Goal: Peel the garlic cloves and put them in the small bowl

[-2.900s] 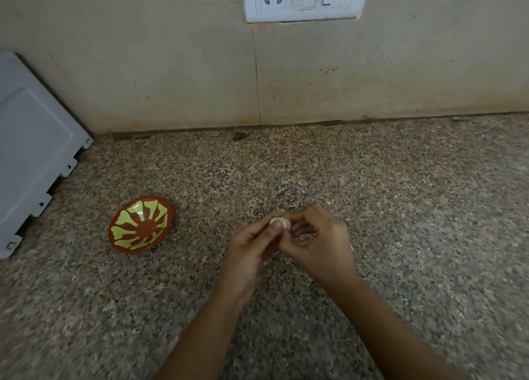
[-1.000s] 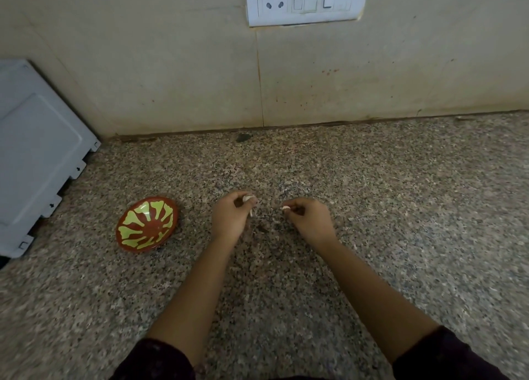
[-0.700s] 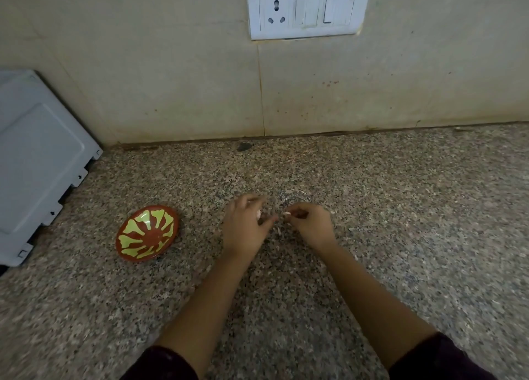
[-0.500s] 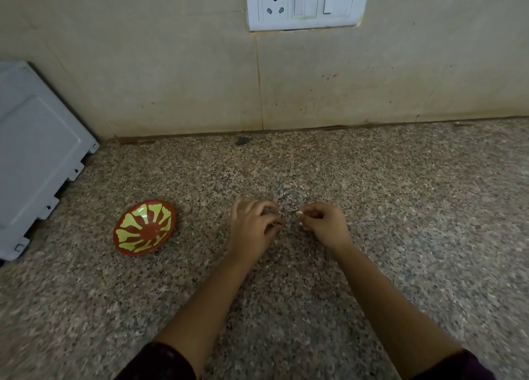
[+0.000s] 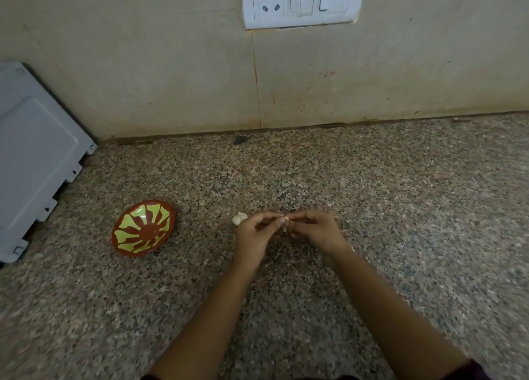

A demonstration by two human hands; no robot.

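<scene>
The little pale garlic clove (image 5: 285, 219) is up off the speckled brown stone counter (image 5: 400, 207). It is pinched between the fingertips of both hands, in the middle of the scene. The left hand (image 5: 254, 233) and the right hand (image 5: 313, 229) each nip it with thumb and finger, and their tips touch. A thin bit of skin seems to hang under it (it is very small, so I am not sure).

A clove like this should be very light and firm. Its skin is likely thin and dry and will tear easily. Once bare, it may get slippery and sticky. It is best to hold the fat middle with one hand and pick at the skin from an end with the other.

A white lump of garlic (image 5: 239, 218) lies on the counter just left of the left hand. The small round red bowl with yellow petal shapes (image 5: 143, 227) sits further left, well apart, and I see no clove in it.

Half a second ago the hands were a little apart and low on the counter, and the left hand hid the lump. Now they have met, and the lump shows.
</scene>
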